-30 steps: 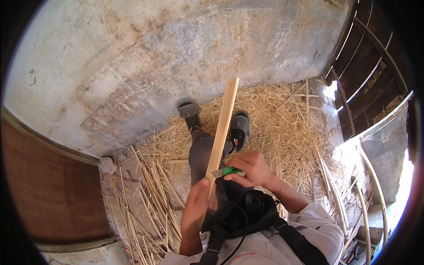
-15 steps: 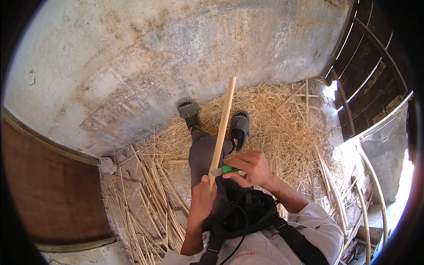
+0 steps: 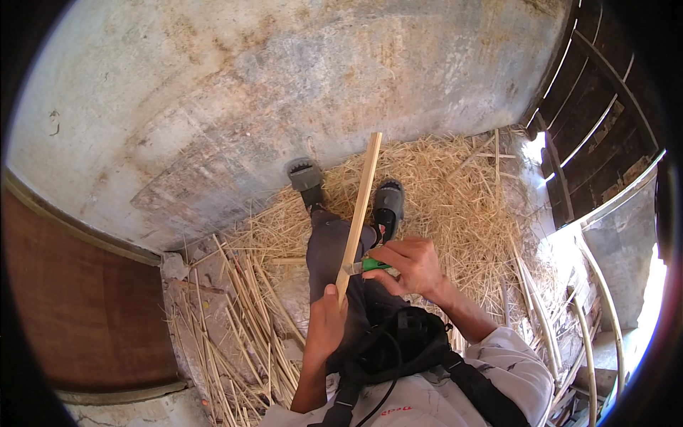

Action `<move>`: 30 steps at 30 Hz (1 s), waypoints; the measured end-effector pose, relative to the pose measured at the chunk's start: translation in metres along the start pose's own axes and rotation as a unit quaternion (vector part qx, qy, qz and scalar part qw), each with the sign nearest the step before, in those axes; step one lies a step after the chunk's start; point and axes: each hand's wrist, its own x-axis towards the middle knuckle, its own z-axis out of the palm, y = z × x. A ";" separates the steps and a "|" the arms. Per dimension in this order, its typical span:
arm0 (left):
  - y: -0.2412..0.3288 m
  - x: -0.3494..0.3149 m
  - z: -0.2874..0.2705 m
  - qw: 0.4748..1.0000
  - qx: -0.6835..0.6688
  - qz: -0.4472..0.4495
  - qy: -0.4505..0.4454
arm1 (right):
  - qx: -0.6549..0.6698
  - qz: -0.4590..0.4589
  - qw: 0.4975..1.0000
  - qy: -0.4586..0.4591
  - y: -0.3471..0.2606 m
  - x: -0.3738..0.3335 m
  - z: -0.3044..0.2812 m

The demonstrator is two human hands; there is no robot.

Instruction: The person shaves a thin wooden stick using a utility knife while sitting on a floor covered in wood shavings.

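Observation:
A pale wooden strip [image 3: 362, 199], long and straight-edged, slants up and away over my lap. My left hand [image 3: 327, 319] is closed round its near end, thumb lying along it. In my right hand [image 3: 413, 267] is a knife [image 3: 372, 265] with a green handle, fingers wrapped round it. Its short grey blade rests against the strip a little beyond my left thumb. How deep the blade sits in the wood I cannot tell.
Straw-like shavings [image 3: 455, 192] cover the floor around my sandals [image 3: 388, 199]. Many thin split sticks [image 3: 249, 327] lie at my left. A stained wall [image 3: 284, 92] stands ahead, a brown panel [image 3: 85, 299] at left, and long poles [image 3: 605, 299] lean at right.
My right hand and the knife have moved slightly up and away along the strip. The strip's far end has dropped a little toward me; my left hand keeps its hold.

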 end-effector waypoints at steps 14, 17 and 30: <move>-0.001 -0.010 -0.004 0.999 0.026 -0.010 0.016 | -0.024 -0.003 1.000 -0.004 0.004 0.009 -0.004; 0.003 -0.012 -0.003 0.999 0.040 -0.005 0.012 | -0.019 0.020 1.000 0.016 0.010 0.013 -0.011; -0.017 -0.033 -0.008 0.995 0.057 -0.079 0.014 | -0.043 0.140 0.985 0.088 0.063 0.032 -0.028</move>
